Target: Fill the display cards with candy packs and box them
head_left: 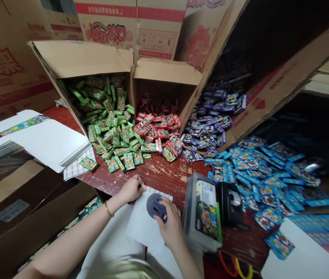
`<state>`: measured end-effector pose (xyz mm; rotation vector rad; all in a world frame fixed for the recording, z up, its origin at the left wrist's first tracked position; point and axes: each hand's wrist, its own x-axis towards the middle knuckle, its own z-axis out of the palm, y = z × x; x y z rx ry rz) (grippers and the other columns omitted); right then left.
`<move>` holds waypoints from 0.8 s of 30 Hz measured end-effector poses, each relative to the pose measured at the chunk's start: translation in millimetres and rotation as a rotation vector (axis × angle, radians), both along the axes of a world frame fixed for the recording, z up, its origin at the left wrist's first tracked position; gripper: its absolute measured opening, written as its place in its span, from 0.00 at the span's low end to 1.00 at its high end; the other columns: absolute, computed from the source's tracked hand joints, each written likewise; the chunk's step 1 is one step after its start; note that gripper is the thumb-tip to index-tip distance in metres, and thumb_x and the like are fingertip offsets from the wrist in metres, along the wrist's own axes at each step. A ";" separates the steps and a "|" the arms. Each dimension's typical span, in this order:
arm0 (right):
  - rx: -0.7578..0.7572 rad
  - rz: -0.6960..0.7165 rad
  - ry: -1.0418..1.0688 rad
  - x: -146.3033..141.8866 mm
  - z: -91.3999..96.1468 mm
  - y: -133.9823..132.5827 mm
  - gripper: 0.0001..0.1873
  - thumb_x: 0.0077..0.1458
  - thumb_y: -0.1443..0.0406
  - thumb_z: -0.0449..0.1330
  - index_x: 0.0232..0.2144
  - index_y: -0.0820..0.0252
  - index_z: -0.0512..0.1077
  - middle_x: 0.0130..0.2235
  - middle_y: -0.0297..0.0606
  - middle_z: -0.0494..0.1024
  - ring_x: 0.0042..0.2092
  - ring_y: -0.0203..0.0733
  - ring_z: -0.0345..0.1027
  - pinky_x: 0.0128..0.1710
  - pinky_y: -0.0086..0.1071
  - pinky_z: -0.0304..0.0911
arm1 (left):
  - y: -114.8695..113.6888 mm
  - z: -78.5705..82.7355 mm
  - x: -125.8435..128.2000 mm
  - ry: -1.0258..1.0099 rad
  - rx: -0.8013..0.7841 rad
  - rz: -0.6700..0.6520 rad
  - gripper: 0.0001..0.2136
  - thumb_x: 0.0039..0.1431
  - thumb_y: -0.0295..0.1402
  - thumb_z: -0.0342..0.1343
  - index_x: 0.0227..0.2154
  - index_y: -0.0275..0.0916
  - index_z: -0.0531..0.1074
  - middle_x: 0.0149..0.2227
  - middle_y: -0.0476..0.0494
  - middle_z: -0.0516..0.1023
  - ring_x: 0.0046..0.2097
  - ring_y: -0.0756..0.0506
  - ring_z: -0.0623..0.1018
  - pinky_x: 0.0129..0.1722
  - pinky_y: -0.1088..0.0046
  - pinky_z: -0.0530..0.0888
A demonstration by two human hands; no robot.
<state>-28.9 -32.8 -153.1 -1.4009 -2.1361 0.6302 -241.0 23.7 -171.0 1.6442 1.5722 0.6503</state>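
Note:
My left hand (131, 189) is closed at the upper left corner of a white sheet (141, 221), with its fingertips curled together; whatever they may pinch is hidden. Against the sheet, my right hand (171, 224) grips a dark grey-purple round disc (154, 205) with slots in it, thumb below and fingers over its right side. The sheet lies partly on the table edge and partly over my lap. A strip of small print shows along its top edge.
Cartons spill green packets (117, 131), red packets (160, 126), purple packets (207, 128) and blue packets (257, 166) onto the red table (158, 174). Right of my hands stand a clear plastic box (190, 209) and a black tape dispenser (232, 205). White card sheets (48, 139) lie at left.

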 end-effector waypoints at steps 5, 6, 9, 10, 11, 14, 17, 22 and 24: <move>-0.089 0.015 0.011 -2.3 -5.4 8.8 0.17 0.49 0.69 0.57 0.44 0.60 0.64 0.51 0.46 0.69 0.54 0.51 0.61 0.53 0.48 0.55 | 1.3 0.8 1.1 0.082 0.001 -0.012 0.05 0.53 0.31 0.57 0.29 0.33 0.72 0.37 0.40 0.69 0.39 0.45 0.70 0.44 0.69 0.67; -0.102 0.014 0.010 -3.8 -4.9 8.9 0.18 0.48 0.69 0.57 0.44 0.61 0.64 0.51 0.46 0.69 0.54 0.52 0.61 0.53 0.48 0.55 | 1.1 3.0 0.9 0.093 0.005 -0.012 0.05 0.53 0.31 0.56 0.29 0.33 0.72 0.37 0.40 0.69 0.39 0.45 0.71 0.44 0.68 0.67; -0.116 0.022 0.000 -6.7 -7.8 5.8 0.20 0.48 0.69 0.58 0.46 0.61 0.64 0.51 0.46 0.69 0.54 0.51 0.60 0.54 0.47 0.55 | -4.4 14.2 0.7 0.125 0.038 0.020 0.11 0.53 0.28 0.56 0.39 0.31 0.69 0.41 0.37 0.68 0.42 0.43 0.71 0.45 0.66 0.69; -0.115 0.033 0.000 -5.0 -9.8 5.4 0.21 0.48 0.69 0.58 0.47 0.61 0.64 0.51 0.46 0.69 0.54 0.51 0.61 0.54 0.46 0.55 | -8.7 18.4 2.1 0.136 0.056 0.046 0.16 0.53 0.28 0.56 0.45 0.30 0.67 0.43 0.35 0.67 0.45 0.41 0.71 0.47 0.64 0.68; -0.109 0.047 0.009 -0.7 -11.5 6.8 0.22 0.49 0.67 0.59 0.48 0.61 0.64 0.52 0.46 0.69 0.54 0.50 0.61 0.54 0.45 0.55 | -14.4 22.1 5.4 0.146 0.073 0.077 0.20 0.54 0.29 0.55 0.49 0.29 0.64 0.46 0.33 0.65 0.48 0.40 0.69 0.49 0.62 0.67; -0.056 0.055 0.024 31.2 -9.3 29.2 0.22 0.52 0.64 0.58 0.50 0.59 0.64 0.53 0.44 0.68 0.55 0.47 0.61 0.54 0.40 0.57 | -37.8 25.5 32.9 0.124 0.159 0.030 0.20 0.59 0.32 0.51 0.54 0.34 0.61 0.53 0.33 0.63 0.55 0.40 0.66 0.55 0.60 0.64; -0.017 -0.103 -0.134 82.5 10.1 79.1 0.14 0.56 0.63 0.53 0.44 0.60 0.68 0.47 0.45 0.71 0.50 0.46 0.65 0.50 0.38 0.60 | -61.8 16.8 88.2 0.028 0.364 -0.307 0.18 0.62 0.35 0.48 0.55 0.43 0.63 0.57 0.39 0.64 0.59 0.42 0.63 0.59 0.63 0.62; -0.063 -0.225 -0.329 136.7 48.1 161.7 0.07 0.49 0.68 0.56 0.32 0.65 0.71 0.37 0.46 0.71 0.41 0.45 0.66 0.45 0.37 0.60 | -76.0 -5.0 176.2 0.140 0.577 -0.650 0.27 0.65 0.43 0.42 0.63 0.37 0.52 0.66 0.43 0.44 0.67 0.40 0.45 0.62 0.57 0.57; -0.117 -0.190 -0.389 140.2 56.5 179.1 0.08 0.43 0.66 0.62 0.28 0.65 0.70 0.33 0.42 0.70 0.37 0.43 0.65 0.41 0.34 0.60 | -74.1 -12.9 190.1 0.219 0.582 -0.662 0.28 0.66 0.43 0.40 0.63 0.33 0.51 0.66 0.42 0.43 0.67 0.39 0.44 0.61 0.57 0.60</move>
